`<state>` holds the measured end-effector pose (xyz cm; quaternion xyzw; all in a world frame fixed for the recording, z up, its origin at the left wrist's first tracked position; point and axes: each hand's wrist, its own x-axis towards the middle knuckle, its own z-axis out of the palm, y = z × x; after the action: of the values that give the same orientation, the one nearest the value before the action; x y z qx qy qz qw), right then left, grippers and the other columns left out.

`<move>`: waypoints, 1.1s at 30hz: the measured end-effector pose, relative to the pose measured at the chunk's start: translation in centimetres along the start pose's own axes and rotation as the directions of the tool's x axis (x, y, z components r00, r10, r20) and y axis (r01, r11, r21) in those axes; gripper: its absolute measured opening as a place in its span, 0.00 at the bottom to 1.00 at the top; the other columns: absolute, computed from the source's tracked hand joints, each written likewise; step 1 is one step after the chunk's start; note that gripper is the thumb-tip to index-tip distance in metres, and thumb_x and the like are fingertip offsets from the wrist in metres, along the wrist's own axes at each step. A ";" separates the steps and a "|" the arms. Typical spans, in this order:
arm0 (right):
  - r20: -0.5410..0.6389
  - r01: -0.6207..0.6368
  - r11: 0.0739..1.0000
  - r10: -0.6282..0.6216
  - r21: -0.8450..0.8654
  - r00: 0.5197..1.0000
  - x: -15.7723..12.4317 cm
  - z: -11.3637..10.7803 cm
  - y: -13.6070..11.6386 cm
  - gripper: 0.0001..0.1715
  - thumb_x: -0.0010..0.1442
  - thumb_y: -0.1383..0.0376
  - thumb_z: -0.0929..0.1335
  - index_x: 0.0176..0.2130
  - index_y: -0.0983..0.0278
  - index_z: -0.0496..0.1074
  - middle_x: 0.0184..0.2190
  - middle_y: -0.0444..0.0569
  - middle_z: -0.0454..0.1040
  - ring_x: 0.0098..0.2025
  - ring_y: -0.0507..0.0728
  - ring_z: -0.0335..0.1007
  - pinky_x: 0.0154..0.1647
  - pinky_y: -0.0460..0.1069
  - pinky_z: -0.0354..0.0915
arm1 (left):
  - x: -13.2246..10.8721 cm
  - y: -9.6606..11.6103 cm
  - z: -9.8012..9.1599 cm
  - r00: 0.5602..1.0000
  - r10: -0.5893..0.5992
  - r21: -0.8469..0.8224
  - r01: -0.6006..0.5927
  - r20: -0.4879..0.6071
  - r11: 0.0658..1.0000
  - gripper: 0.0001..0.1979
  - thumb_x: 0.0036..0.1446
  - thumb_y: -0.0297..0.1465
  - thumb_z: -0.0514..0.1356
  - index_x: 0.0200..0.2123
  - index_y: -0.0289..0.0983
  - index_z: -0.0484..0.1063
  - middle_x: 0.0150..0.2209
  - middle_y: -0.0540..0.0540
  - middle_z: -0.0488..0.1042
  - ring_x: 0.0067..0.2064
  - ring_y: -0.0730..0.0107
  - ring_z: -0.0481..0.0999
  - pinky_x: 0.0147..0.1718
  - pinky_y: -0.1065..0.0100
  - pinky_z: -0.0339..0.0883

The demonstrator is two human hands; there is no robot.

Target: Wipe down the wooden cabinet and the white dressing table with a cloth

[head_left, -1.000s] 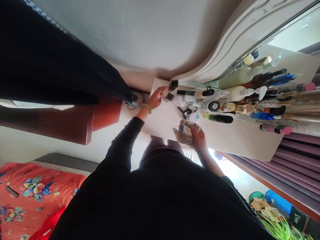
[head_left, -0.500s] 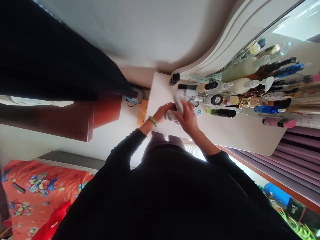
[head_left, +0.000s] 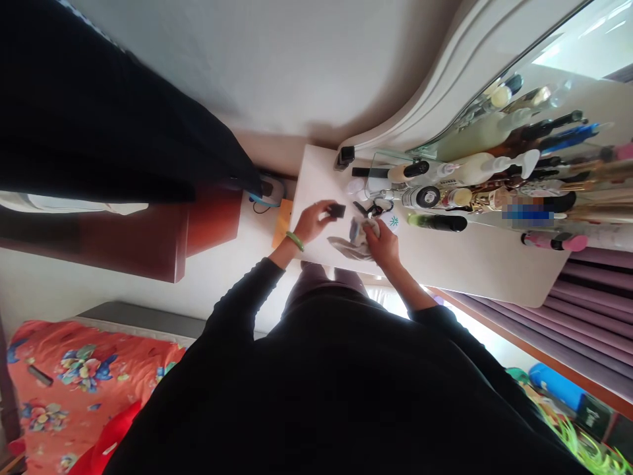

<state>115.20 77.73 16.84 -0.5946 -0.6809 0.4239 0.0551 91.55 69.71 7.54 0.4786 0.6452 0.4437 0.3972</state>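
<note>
The white dressing table [head_left: 469,264] has bottles [head_left: 475,170] crowded along its far side, with open tabletop to the right of the hands near its front edge. The right hand [head_left: 383,247] grips a crumpled cloth [head_left: 357,247] closely, and the left hand [head_left: 311,223] holds a small black square piece [head_left: 337,210] in a narrow pinch

Home bedroom: bed with floral bedspread [head_left: 84,389], white dressing table [head_left: 475,264], mirror [head_left: 558,79], cosmetic bottles [head_left: 479,168], purple curtains [head_left: 593,316].
</note>
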 end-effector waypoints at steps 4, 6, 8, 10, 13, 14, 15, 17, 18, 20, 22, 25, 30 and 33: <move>0.092 -0.120 0.992 0.118 0.022 0.989 -2.7 -0.1 2.1 0.27 0.61 0.38 0.70 0.42 0.56 0.78 0.38 0.51 0.85 0.41 0.63 0.75 0.47 0.56 0.70 | 5.0 -2.6 -0.3 0.990 -0.039 -0.052 0.032 -0.132 0.998 0.22 0.63 0.23 0.70 0.59 0.38 0.79 0.61 0.36 0.82 0.60 0.58 0.85 0.60 0.59 0.83; 0.118 -0.141 0.989 0.135 0.042 0.984 -4.0 0.0 2.6 0.28 0.61 0.38 0.70 0.43 0.56 0.78 0.39 0.51 0.85 0.42 0.63 0.76 0.48 0.56 0.69 | 7.2 -3.6 0.0 0.987 -0.038 -0.063 0.029 -0.155 0.998 0.20 0.63 0.23 0.70 0.58 0.38 0.80 0.62 0.36 0.80 0.61 0.57 0.84 0.58 0.60 0.84; 0.121 -0.157 0.986 0.150 0.052 0.981 -4.8 0.1 2.8 0.29 0.61 0.37 0.69 0.43 0.57 0.78 0.39 0.51 0.86 0.42 0.63 0.77 0.48 0.56 0.69 | 8.9 -4.2 0.6 0.984 -0.031 -0.070 0.019 -0.176 0.997 0.19 0.64 0.24 0.69 0.57 0.40 0.80 0.62 0.36 0.80 0.61 0.57 0.83 0.58 0.59 0.84; 0.119 -0.176 0.983 0.168 0.053 0.979 -5.3 0.0 3.0 0.29 0.61 0.36 0.68 0.42 0.57 0.77 0.39 0.51 0.85 0.41 0.63 0.77 0.47 0.55 0.69 | 10.1 -4.5 1.2 0.981 -0.022 -0.070 0.008 -0.193 0.997 0.18 0.64 0.25 0.69 0.56 0.41 0.79 0.61 0.37 0.80 0.60 0.56 0.83 0.58 0.57 0.84; 0.117 -0.209 0.976 0.202 0.053 0.972 -5.5 -0.2 3.3 0.30 0.60 0.35 0.68 0.40 0.56 0.75 0.37 0.50 0.84 0.40 0.63 0.76 0.45 0.55 0.68 | 10.9 -4.7 2.0 0.976 -0.034 -0.072 0.019 -0.216 0.997 0.19 0.63 0.22 0.67 0.56 0.42 0.76 0.61 0.38 0.78 0.61 0.56 0.82 0.60 0.54 0.84; 0.117 -0.218 0.974 0.211 0.054 0.971 -5.6 -0.3 3.4 0.29 0.60 0.35 0.68 0.40 0.56 0.75 0.36 0.50 0.84 0.40 0.63 0.76 0.44 0.55 0.68 | 11.0 -4.7 2.2 0.973 -0.043 -0.076 0.026 -0.227 0.997 0.19 0.63 0.21 0.67 0.55 0.42 0.75 0.61 0.38 0.77 0.62 0.56 0.81 0.60 0.54 0.84; 0.116 -0.225 0.973 0.218 0.057 0.969 -5.6 -0.4 3.5 0.29 0.60 0.36 0.67 0.41 0.56 0.75 0.36 0.50 0.83 0.40 0.63 0.76 0.44 0.55 0.68 | 11.0 -4.8 2.3 0.970 -0.052 -0.078 0.034 -0.238 0.996 0.20 0.63 0.20 0.67 0.55 0.42 0.74 0.61 0.38 0.76 0.63 0.55 0.80 0.60 0.53 0.85; 0.111 -0.237 0.969 0.229 0.062 0.967 -5.5 -0.5 3.6 0.28 0.60 0.37 0.67 0.41 0.57 0.76 0.36 0.50 0.84 0.40 0.63 0.77 0.44 0.55 0.69 | 11.2 -5.0 2.5 0.963 -0.066 -0.080 0.047 -0.262 0.996 0.22 0.62 0.20 0.69 0.57 0.42 0.73 0.63 0.36 0.73 0.66 0.52 0.78 0.60 0.51 0.85; 0.108 -0.242 0.968 0.234 0.065 0.966 -5.5 -0.5 3.6 0.28 0.60 0.38 0.67 0.42 0.57 0.76 0.37 0.51 0.84 0.40 0.63 0.77 0.45 0.55 0.69 | 11.3 -5.1 2.5 0.961 -0.069 -0.079 0.050 -0.267 0.996 0.25 0.61 0.21 0.70 0.59 0.42 0.72 0.65 0.34 0.71 0.67 0.50 0.77 0.59 0.50 0.86; 0.105 -0.249 0.966 0.241 0.071 0.965 -5.4 -0.5 3.6 0.27 0.60 0.40 0.68 0.42 0.57 0.77 0.38 0.51 0.85 0.41 0.63 0.78 0.45 0.55 0.70 | 11.6 -5.4 2.4 0.963 -0.064 -0.078 0.046 -0.260 0.996 0.31 0.60 0.22 0.71 0.64 0.43 0.71 0.68 0.33 0.69 0.69 0.47 0.76 0.58 0.49 0.86; 0.106 -0.252 0.964 0.243 0.079 0.964 -5.4 -0.5 3.6 0.26 0.61 0.41 0.68 0.43 0.57 0.78 0.40 0.52 0.86 0.43 0.63 0.79 0.46 0.55 0.71 | 12.1 -5.7 2.4 0.969 -0.053 -0.083 0.033 -0.242 0.996 0.33 0.57 0.22 0.71 0.65 0.43 0.72 0.68 0.33 0.71 0.68 0.47 0.77 0.58 0.49 0.86; 0.108 -0.257 0.962 0.247 0.089 0.963 -5.3 -0.5 3.6 0.27 0.62 0.41 0.69 0.45 0.58 0.79 0.42 0.52 0.87 0.45 0.64 0.80 0.48 0.55 0.72 | 12.8 -6.1 2.4 0.971 -0.054 -0.113 0.028 -0.234 0.993 0.31 0.55 0.22 0.71 0.61 0.44 0.74 0.64 0.36 0.74 0.64 0.50 0.79 0.59 0.49 0.85; 0.097 -0.259 0.961 0.250 0.097 0.963 -5.2 -0.7 3.8 0.28 0.62 0.39 0.70 0.46 0.58 0.79 0.42 0.52 0.87 0.45 0.64 0.80 0.48 0.56 0.72 | 12.9 -5.9 2.5 0.970 -0.100 -0.148 0.067 -0.221 0.987 0.26 0.59 0.25 0.71 0.60 0.43 0.74 0.63 0.36 0.73 0.63 0.51 0.79 0.62 0.49 0.83; 0.084 -0.262 0.959 0.253 0.107 0.964 -5.2 -1.0 4.0 0.29 0.61 0.39 0.69 0.46 0.58 0.79 0.40 0.52 0.86 0.44 0.64 0.80 0.48 0.56 0.72 | 11.2 -4.6 2.2 0.948 -0.053 -0.062 0.035 -0.315 0.997 0.23 0.64 0.28 0.68 0.61 0.42 0.71 0.66 0.32 0.70 0.66 0.48 0.75 0.64 0.46 0.80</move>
<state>120.33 73.53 17.19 -0.6589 -0.5731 0.4871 0.0108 89.87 80.35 1.56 0.3754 0.6985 0.5234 0.3118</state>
